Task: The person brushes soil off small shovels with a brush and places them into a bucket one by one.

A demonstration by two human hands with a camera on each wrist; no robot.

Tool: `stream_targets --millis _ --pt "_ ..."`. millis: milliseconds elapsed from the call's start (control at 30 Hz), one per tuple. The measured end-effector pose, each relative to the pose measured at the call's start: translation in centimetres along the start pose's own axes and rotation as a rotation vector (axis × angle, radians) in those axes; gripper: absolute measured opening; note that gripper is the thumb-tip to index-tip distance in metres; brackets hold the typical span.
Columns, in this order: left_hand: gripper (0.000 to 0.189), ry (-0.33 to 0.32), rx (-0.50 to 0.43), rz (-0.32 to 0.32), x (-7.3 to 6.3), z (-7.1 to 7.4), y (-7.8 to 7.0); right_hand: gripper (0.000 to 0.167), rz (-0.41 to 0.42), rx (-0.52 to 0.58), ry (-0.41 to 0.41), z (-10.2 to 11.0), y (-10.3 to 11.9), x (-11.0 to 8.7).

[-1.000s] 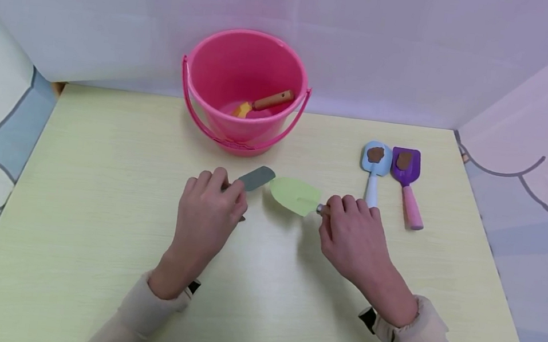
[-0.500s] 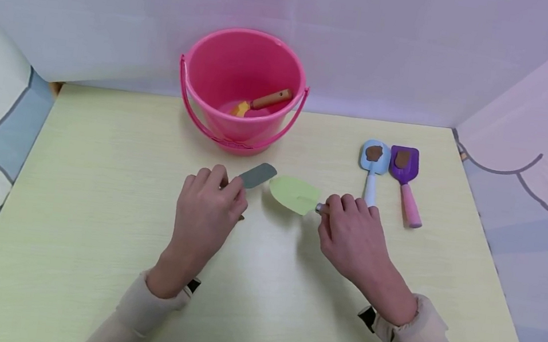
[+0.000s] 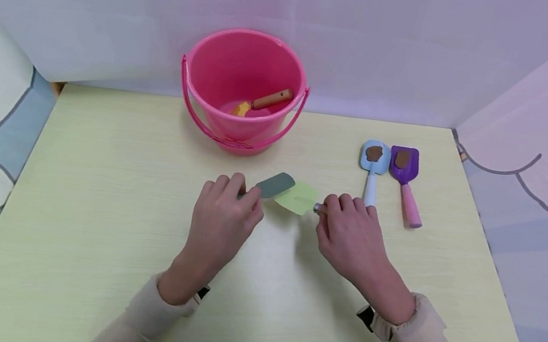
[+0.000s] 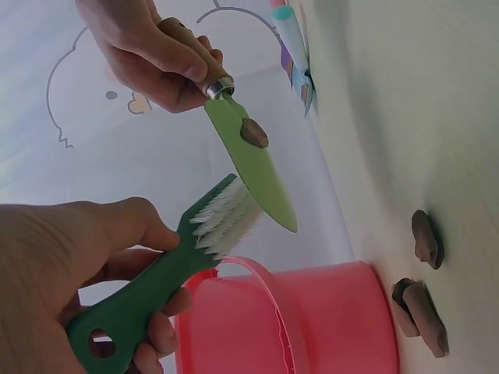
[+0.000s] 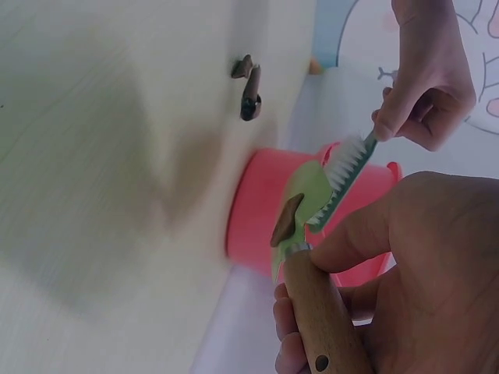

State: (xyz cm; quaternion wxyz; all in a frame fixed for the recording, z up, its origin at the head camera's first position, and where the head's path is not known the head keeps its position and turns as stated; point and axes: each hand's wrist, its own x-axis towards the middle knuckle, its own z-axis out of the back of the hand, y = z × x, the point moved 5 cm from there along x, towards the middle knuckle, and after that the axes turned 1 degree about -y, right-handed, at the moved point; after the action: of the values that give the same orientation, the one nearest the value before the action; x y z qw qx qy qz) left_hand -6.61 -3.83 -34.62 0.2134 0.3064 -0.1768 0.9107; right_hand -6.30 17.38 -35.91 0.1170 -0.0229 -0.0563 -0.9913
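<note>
Green, smooth and hard-looking, a hand brush (image 4: 152,288) with a holed handle carries a dense block of white bristles (image 4: 226,222). Beside it, at the middle of the head view, is a pale-green, leaf-shaped trowel (image 4: 253,175) with a silvery collar and a grained wooden handle (image 5: 320,312). A rough, matt brown lump (image 4: 254,133) lies on the blade near the collar; the bristles reach the blade's edge, though whether they press on it I cannot tell. The left hand (image 3: 223,216) curls its fingers around the brush, thumb against its body; the right hand (image 3: 349,233) grips the wooden handle between thumb and curled fingers. Both tools are raised above the pale yellow, wood-grained tabletop (image 3: 96,182).

A glossy pink bucket (image 3: 238,130) stands upright at upper centre, by the table's back edge. Inside leans a wooden-handled tool (image 3: 272,99) with a yellow end. At upper right, a light-blue scoop (image 3: 374,167) and a purple scoop (image 3: 402,174) with a pink handle lie side by side, each bearing a brown patch. Brown pieces (image 4: 426,239) lie on the tabletop at the right of the left wrist view. A narrow strip of table parts brush from bucket; wider stretches run towards the left and lower edges of the frame.
</note>
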Motion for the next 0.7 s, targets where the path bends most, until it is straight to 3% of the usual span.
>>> stream_targets --millis 300,700 --pt "0.007 0.041 0.004 -0.044 -0.07 -0.68 -0.91 0.022 -0.005 0.003 0.003 0.07 0.05 0.0" --pt "0.012 0.0 0.061 -0.047 -0.16 -0.95 0.02 0.021 -0.004 0.006 -0.004 0.13 -0.01 -0.17"
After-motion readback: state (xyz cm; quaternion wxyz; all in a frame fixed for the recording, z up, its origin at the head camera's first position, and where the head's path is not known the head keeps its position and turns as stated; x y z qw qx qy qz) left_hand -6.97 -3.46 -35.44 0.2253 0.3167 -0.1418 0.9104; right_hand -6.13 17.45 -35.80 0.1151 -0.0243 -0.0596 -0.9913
